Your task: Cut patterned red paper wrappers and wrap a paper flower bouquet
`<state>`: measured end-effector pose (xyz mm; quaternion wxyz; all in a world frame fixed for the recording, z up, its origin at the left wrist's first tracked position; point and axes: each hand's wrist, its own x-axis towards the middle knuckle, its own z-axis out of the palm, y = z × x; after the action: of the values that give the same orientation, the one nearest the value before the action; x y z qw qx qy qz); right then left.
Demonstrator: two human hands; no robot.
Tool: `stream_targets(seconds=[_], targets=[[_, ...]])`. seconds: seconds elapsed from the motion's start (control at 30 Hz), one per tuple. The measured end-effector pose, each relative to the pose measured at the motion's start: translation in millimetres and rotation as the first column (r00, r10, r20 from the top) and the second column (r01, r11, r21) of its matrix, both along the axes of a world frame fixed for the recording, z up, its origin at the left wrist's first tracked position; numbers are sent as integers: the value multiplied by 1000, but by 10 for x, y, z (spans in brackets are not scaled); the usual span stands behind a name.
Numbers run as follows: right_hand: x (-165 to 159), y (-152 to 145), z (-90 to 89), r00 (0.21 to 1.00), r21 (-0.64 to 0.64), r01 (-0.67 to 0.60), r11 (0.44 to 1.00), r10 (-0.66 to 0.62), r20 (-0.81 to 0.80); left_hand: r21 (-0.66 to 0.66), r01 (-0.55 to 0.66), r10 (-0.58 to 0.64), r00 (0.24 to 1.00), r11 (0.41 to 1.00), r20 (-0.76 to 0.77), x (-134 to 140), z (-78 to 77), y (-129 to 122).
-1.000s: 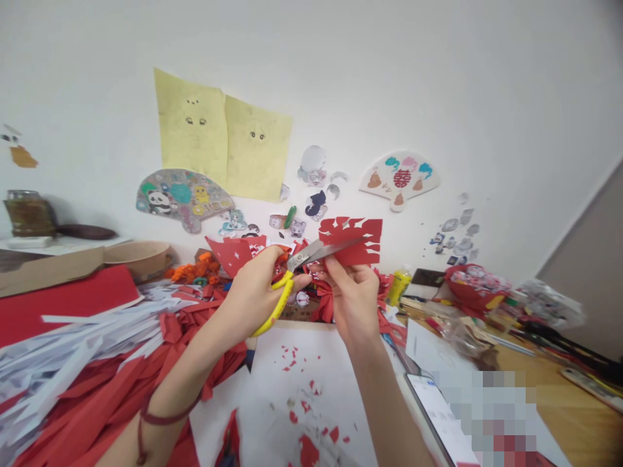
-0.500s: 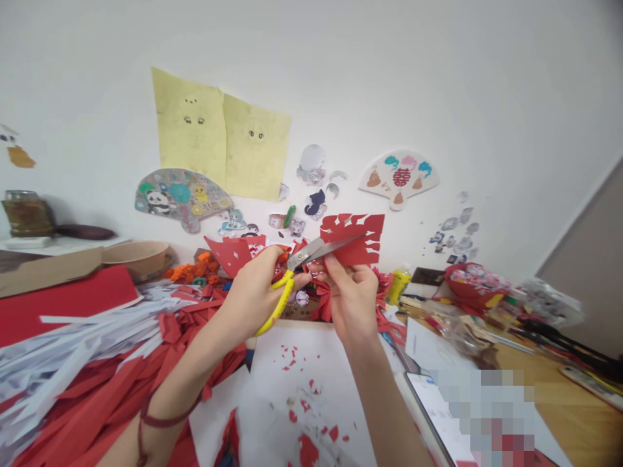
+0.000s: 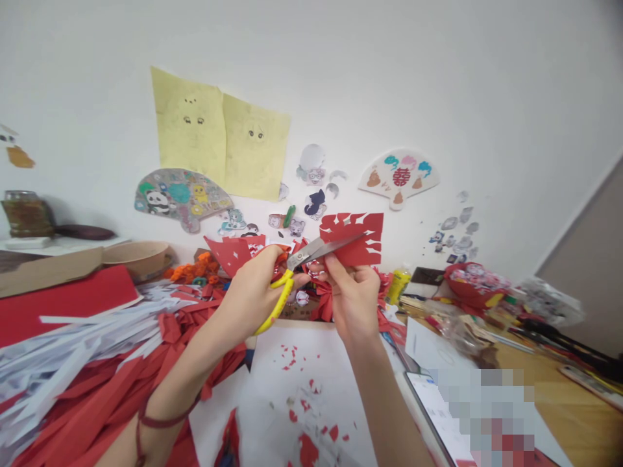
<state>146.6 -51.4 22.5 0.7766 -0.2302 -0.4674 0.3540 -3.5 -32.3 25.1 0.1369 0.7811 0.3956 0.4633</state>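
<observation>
A white wall bearing 2 yellow sheets and 2 fan-shaped pieces rises beyond a crowded wooden surface, with paper strips heaped at left. You grasp yellow-handled scissors in your left hand, while your right hand pinches a piece of red paper near its lower edge. The paper, notched along its top and right, is held up toward the wall, beyond a white sheet strewn with red scraps. The blades cross its face; whether paper lies between them cannot be told. Cutting appears to be in hand; the next snip would call for a steady pinch, fingertips clear of the blades.
</observation>
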Motion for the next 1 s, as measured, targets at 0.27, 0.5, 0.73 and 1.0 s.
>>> stream_targets(seconds=[0.27, 0.5, 0.73, 1.0], targets=[[6, -17, 21, 999, 19, 44, 999, -45, 21, 5, -9, 9, 1000, 1000, -29, -22, 7, -2], [24, -40, 34, 999, 21, 38, 999, -39, 30, 7, -44, 44, 997, 999, -59, -26, 26, -25], [43, -40, 44, 994, 35, 87, 996, -89, 59, 23, -49, 51, 996, 999, -73, -35, 21, -43], [70, -42, 43, 987, 49, 128, 991, -132, 95, 36, -37, 40, 995, 999, -96, -65, 6, 14]])
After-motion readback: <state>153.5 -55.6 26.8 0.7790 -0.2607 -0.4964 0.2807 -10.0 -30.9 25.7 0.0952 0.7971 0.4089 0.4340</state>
